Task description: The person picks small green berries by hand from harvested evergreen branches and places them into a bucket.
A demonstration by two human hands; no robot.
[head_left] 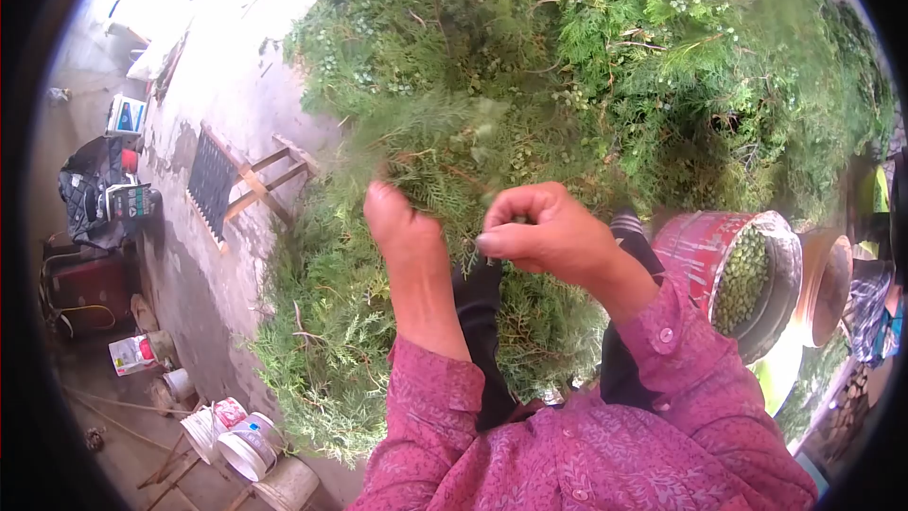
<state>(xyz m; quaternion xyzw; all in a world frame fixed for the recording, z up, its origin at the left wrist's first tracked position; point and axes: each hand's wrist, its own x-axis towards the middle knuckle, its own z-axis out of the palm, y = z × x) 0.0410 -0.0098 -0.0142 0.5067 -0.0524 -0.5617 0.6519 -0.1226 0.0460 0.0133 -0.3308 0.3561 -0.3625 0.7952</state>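
Observation:
Green conifer branches (473, 66) with small pale berries are heaped in front of me and around my legs. My left hand (405, 218) is at the heap's near middle, its fingers curled away from view against a blurred sprig. Just right of it, my right hand (544, 232) is closed, thumb and index finger meeting in a pinch; what is between them is too small to make out. To the right stands a red bucket (676, 251) holding many small green berries (742, 279).
An orange-tan container (823, 289) stands beyond the red bucket. At left are a wooden folding frame (255, 180) with a dark panel, a black bag (90, 185), and white buckets (248, 449) at the lower left. More branches lie at the far right.

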